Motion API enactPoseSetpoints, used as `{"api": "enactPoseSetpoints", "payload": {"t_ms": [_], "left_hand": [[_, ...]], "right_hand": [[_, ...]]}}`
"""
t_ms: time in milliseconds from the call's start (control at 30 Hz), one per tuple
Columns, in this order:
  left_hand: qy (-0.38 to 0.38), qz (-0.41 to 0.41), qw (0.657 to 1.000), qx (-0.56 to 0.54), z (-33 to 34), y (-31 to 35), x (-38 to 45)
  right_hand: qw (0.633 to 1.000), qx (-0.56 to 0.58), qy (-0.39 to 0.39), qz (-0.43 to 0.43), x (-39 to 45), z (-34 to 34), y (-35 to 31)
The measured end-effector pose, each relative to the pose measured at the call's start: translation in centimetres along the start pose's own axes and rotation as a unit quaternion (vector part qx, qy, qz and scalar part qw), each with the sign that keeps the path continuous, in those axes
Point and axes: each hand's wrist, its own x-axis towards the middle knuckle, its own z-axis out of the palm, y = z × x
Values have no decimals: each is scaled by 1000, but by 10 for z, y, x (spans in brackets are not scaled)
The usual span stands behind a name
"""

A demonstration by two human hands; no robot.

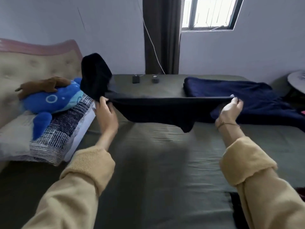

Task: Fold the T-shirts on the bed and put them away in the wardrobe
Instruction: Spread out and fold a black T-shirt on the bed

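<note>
Black T-shirt between both hands

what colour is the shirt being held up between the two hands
Black, seen in the head view: the T-shirt is stretched between the left hand and right hand.

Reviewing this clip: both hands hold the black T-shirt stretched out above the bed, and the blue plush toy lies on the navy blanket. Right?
Not quite. In the head view the blue plush toy lies on the patterned pillow, not the navy blanket. Left hand and right hand do hold the black T-shirt above the bed.
</note>
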Motion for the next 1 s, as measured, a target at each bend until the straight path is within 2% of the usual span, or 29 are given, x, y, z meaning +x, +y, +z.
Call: {"api": "enactPoseSetpoints", "payload": {"t_ms": [67, 200, 267, 333, 367, 433, 467, 567, 700, 733, 800, 1000], "left_hand": [[-44, -58, 996, 58, 4, -35, -46], [-138, -156, 969, 133, 0, -97, -135], [-184, -185, 948, 183, -9, -123, -174], [-248, -179, 913, 270, -17, -148, -209], [-285, -165, 889, 317, -26, -162, -234], [-326, -112, 849, 401, -36, -174, -257], [-354, -77, 810, 461, -46, -177, -275], [-415, 68, 694, 585, -69, -179, -304], [-467, 253, 559, 637, -83, -186, -321], [-481, 280, 543, 629, -84, -186, -323], [-504, 298, 538, 606, -87, -183, -327], [-545, 250, 539, 591, -105, -182, -347]], "right_hand": [[994, -86, 38, 47, -5, -28, 46], [951, -146, 117, 246, -21, -99, 136], [930, -175, 148, 288, -34, -135, 171], [900, -289, 140, 295, -46, -174, 202], [885, -328, 125, 306, -59, -200, 217], [876, -375, 35, 301, -75, -220, 216], [857, -423, -1, 295, -92, -236, 215], [766, -594, -41, 243, -127, -264, 203], [623, -744, -158, 184, -159, -288, 193], [594, -766, -172, 178, -164, -294, 192], [548, -801, -181, 157, -169, -304, 191], [470, -854, -193, 114, -180, -326, 188]]}}
